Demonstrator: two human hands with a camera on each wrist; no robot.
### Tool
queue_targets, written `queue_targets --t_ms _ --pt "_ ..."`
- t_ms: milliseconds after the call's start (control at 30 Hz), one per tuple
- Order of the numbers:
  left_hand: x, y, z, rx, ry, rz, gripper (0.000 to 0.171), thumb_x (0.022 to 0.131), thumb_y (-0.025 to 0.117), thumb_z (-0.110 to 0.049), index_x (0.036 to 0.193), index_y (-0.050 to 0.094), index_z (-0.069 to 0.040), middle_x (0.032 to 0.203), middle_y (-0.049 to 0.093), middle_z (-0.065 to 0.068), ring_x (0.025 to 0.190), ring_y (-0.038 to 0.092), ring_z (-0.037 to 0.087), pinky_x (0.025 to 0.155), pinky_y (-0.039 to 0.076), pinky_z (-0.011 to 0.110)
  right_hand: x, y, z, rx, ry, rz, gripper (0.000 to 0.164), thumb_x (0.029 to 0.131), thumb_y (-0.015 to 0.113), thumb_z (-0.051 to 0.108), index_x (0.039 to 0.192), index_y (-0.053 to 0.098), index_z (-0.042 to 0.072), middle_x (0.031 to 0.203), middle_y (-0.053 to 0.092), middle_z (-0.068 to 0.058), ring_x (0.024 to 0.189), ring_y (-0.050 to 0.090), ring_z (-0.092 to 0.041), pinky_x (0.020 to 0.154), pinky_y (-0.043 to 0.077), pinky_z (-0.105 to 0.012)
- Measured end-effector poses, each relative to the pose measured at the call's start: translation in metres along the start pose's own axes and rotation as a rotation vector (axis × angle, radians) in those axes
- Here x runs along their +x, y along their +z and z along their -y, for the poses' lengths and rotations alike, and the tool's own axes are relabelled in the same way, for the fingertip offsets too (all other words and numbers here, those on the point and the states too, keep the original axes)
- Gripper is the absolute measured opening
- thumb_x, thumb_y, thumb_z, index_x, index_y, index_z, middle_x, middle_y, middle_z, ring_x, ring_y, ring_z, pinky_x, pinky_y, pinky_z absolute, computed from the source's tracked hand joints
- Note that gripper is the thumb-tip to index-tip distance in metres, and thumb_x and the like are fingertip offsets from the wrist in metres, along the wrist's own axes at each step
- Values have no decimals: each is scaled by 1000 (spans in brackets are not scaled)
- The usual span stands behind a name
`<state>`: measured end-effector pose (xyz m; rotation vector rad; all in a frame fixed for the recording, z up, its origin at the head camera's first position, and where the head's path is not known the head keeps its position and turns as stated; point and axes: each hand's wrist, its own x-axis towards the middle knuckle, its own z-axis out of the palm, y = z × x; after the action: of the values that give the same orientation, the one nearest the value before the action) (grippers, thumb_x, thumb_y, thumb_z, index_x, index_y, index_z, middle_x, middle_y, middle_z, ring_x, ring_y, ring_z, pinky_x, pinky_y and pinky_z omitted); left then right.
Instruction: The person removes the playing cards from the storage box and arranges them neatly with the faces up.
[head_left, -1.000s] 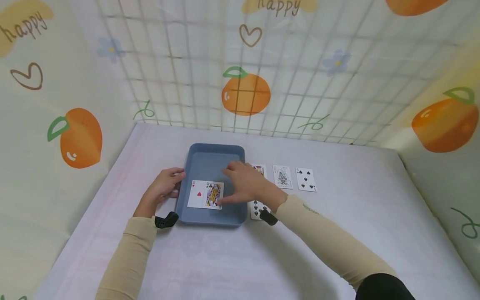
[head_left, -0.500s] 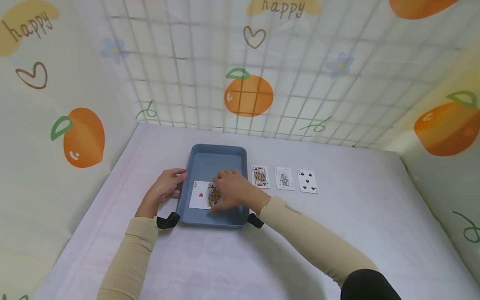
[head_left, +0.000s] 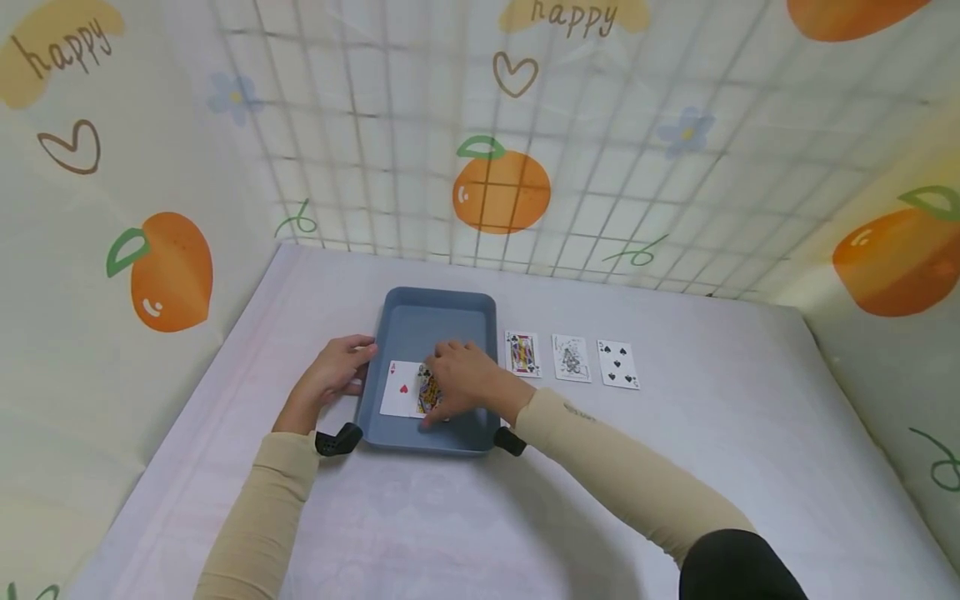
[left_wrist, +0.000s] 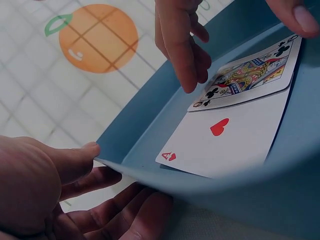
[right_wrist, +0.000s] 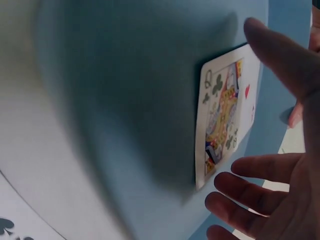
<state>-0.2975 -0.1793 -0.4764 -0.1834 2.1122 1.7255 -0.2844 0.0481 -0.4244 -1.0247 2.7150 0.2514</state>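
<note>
A blue-grey tray [head_left: 431,325] holds two face-up playing cards. The ace of hearts [left_wrist: 207,137] lies partly beneath the queen of clubs [left_wrist: 250,80]. On the tray's left side, my left hand [head_left: 333,371] grips the rim, thumb on the edge and fingers outside below it. My right hand [head_left: 465,379] is over the tray, fingers spread. Its thumb [right_wrist: 275,55] is by one edge of the queen and its fingers [right_wrist: 250,192] by the opposite edge. Whether they touch the card is hard to tell.
Right of the tray, a court card [head_left: 522,355], a joker-like card [head_left: 572,359] and a spades card [head_left: 618,364] lie in a row on the white table. Another spades card [right_wrist: 20,222] shows in the right wrist view. Behind stands a fabric-covered grid wall [head_left: 420,192].
My right hand has moved left and down over the queen, then almost stopped. Its forearm now covers the spades card beside the tray. My left hand keeps its grip on the rim.
</note>
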Motion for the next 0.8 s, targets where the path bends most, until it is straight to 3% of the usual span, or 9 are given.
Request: queue_targets --t_ms 433,800 --pt "-2 0 -1 -4 0 0 46 106 48 -20 148 40 -2 135 55 26 112 62 36 81 57 46 5 2 2 12 34 55 92 75 74 68 140 54 7 126 56 -9 114 51 -23 99 43 -43" --pt "0 -1 0 -4 -2 1 47 106 48 -20 149 40 -2 137 54 25 114 61 37 82 57 46 2 -4 -1 72 20 19 88 73 78 64 135 57 5 120 58 -8 108 52 -22 97 45 -42"
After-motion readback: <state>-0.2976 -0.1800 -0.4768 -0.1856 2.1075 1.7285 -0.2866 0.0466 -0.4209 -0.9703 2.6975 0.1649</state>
